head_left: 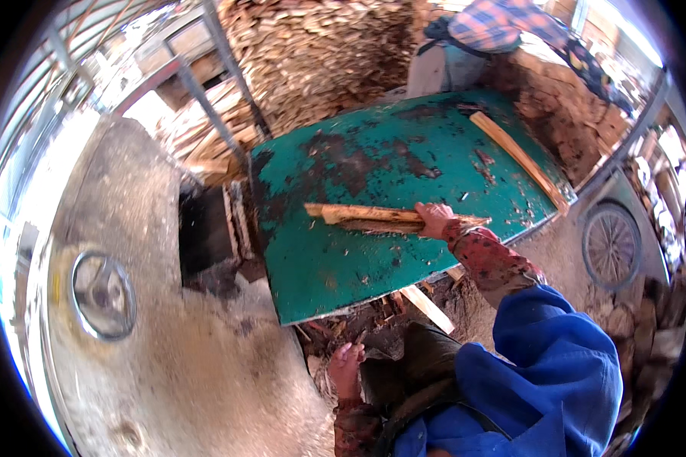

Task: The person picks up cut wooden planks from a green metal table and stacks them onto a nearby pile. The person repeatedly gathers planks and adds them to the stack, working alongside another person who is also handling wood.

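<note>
My right hand (pixel 434 219) is closed over a long, rough-edged strip of wood (pixel 373 214) with a dark bark side. That strip lies across the green tabletop (pixel 373 266), which is scuffed and dotted with chips. Low in the view, off the table's near edge, my left hand (pixel 346 369) has its fingers curled together. A small brownish bit shows at its fingertips, too small to name. Another wood strip (pixel 518 160) rests along the table's right side, apart from both hands.
Left of the table stands a dusty panel with a metal handwheel (pixel 103 295), beside a dark opening (pixel 204 232). Stacked wood (pixel 320 53) rises behind. A person in a plaid shirt (pixel 488 27) bends at the far right. A spoked wheel (pixel 611 245) and a pale board (pixel 428 309) are nearby.
</note>
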`<move>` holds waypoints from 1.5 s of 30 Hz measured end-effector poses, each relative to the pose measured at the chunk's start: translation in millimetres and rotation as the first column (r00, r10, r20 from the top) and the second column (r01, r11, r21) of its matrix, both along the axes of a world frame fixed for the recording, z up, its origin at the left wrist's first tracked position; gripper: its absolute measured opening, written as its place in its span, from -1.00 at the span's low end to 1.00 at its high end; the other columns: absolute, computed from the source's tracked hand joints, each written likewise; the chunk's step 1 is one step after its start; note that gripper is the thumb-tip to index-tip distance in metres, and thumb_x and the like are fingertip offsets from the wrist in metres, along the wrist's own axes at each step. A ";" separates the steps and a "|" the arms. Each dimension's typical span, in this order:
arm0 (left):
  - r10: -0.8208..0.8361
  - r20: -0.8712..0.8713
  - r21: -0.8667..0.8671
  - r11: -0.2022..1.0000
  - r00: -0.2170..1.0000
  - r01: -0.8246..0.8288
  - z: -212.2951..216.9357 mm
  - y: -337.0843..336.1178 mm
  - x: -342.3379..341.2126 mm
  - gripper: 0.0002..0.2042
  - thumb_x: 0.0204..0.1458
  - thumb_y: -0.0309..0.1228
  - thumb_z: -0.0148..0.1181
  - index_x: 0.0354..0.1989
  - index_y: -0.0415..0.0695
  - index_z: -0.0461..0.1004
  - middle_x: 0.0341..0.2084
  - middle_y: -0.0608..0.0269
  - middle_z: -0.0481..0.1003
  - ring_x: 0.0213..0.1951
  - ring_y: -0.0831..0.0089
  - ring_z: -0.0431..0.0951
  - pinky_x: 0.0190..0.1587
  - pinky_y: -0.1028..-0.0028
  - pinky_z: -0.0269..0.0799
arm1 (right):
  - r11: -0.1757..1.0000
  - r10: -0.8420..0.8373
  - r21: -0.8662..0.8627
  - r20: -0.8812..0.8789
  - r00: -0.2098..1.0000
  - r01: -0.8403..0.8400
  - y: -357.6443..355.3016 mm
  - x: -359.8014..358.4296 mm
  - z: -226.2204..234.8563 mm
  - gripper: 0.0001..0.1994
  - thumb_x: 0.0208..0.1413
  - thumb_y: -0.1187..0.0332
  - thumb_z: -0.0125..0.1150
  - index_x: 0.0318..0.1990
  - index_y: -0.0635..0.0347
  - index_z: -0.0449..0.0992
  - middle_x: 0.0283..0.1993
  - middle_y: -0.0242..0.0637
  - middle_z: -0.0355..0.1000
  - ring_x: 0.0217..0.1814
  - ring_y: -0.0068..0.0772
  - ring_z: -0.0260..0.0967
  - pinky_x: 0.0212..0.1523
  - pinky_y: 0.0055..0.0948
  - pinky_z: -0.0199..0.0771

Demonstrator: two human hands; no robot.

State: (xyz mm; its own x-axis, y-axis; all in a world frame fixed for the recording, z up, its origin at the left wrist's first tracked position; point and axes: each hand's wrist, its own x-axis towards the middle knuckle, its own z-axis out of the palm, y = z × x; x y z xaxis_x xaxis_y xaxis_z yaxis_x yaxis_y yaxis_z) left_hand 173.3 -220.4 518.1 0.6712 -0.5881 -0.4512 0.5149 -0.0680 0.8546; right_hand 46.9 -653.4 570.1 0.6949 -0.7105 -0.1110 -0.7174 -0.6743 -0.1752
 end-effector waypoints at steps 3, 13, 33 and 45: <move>-0.066 0.058 0.033 0.997 0.996 0.064 -11.8 7.9 35.3 -0.71 0.16 -0.45 0.20 -0.01 -0.35 0.41 -0.28 0.03 0.61 -0.33 0.43 0.60 -0.23 0.49 0.54 | 0.997 0.018 -0.072 0.044 0.999 -0.015 1.8 -2.8 -5.1 -0.38 -0.27 0.07 0.49 -0.05 0.10 0.35 -0.18 -0.08 0.50 -0.11 0.08 0.50 -0.20 0.03 0.46; -0.081 -0.009 0.078 0.994 0.997 0.082 -8.0 5.8 72.4 -0.73 0.19 -0.42 0.16 -0.03 -0.37 0.42 -0.29 0.01 0.58 -0.36 0.41 0.56 -0.27 0.43 0.55 | 0.992 -0.069 -0.100 0.022 0.997 0.071 6.2 -3.8 -19.5 -0.37 -0.31 0.10 0.50 -0.03 0.03 0.36 -0.14 -0.08 0.46 -0.05 0.08 0.46 -0.12 0.08 0.38; -0.194 -0.011 -0.006 0.981 0.981 0.194 4.6 -85.0 65.1 -0.96 0.15 -0.49 0.15 -0.28 -0.18 0.46 -0.36 0.12 0.57 -0.39 0.40 0.54 -0.31 0.46 0.50 | 0.996 -0.069 -0.053 0.077 0.995 0.073 10.8 -1.5 -5.3 -0.58 -0.22 0.26 0.35 -0.14 0.08 0.39 -0.30 -0.15 0.49 -0.15 0.00 0.51 -0.20 0.01 0.43; -0.165 -0.051 -0.012 0.986 0.985 0.164 -4.8 -103.8 51.7 -0.83 0.14 -0.49 0.19 -0.17 -0.32 0.44 -0.36 0.05 0.57 -0.38 0.39 0.56 -0.29 0.44 0.54 | 0.998 -0.008 -0.064 0.158 0.987 0.019 9.2 -3.0 3.2 -0.64 -0.22 0.30 0.35 -0.23 0.14 0.40 -0.35 -0.11 0.51 -0.24 0.04 0.52 -0.28 -0.02 0.48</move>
State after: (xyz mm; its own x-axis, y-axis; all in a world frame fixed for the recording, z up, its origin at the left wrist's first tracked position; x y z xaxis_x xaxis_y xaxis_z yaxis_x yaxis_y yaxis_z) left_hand 225.0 -324.1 513.3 0.5407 -0.6921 -0.4781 0.5408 -0.1493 0.8278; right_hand 43.8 -644.2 573.3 0.6903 -0.7221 0.0463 -0.6934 -0.6784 -0.2429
